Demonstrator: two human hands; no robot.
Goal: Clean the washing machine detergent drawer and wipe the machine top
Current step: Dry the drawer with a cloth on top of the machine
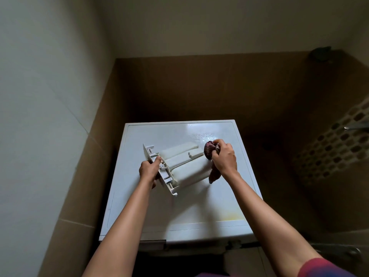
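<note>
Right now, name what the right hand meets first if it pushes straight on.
The right hand grips a dark red cloth; pushed on, that cloth likely meets the back end of the detergent drawer first.

The crumpled dark red cloth (pixel 208 151) is largely covered by the right hand (pixel 224 156). Most fingers of the left hand (pixel 148 169) are hidden behind the white plastic detergent drawer (pixel 185 164). A white perforated plastic panel (pixel 339 140) is cut off at the right edge.
</note>
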